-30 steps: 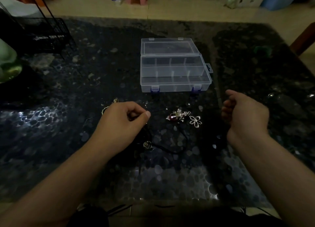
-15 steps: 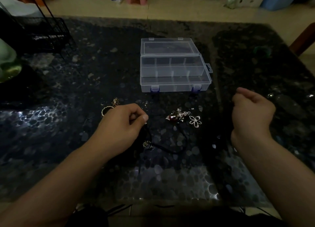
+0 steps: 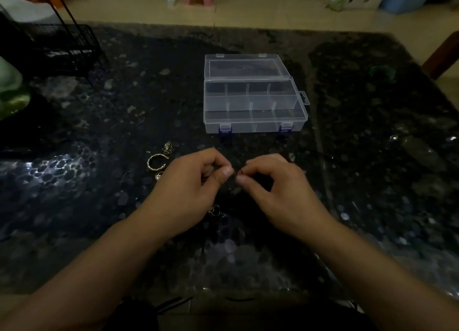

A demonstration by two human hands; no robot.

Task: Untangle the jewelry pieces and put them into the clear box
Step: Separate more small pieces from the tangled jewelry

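Observation:
The clear box (image 3: 253, 122) stands open on the dark table, its lid (image 3: 244, 65) laid back and its compartments bare. Just in front of it, my left hand (image 3: 191, 189) and my right hand (image 3: 275, 191) meet fingertip to fingertip, both pinching a thin black cord (image 3: 236, 175) between thumb and forefinger. A gold open ring (image 3: 157, 161), a small gold piece (image 3: 167, 147) and a little bead piece (image 3: 159, 175) lie left of my left hand. A small ring pendant (image 3: 214, 210) shows between my wrists. The pendants on the right are hidden under my right hand.
A black wire rack (image 3: 62, 50) stands at the table's back left, with a green object (image 3: 11, 92) at the left edge. A brown chair part (image 3: 444, 55) is at the far right. Stools and bins stand on the floor beyond the table.
My right hand has swung in from the right to meet my left hand and now pinches the cord too. My left hand has shifted slightly right, uncovering the gold ring.

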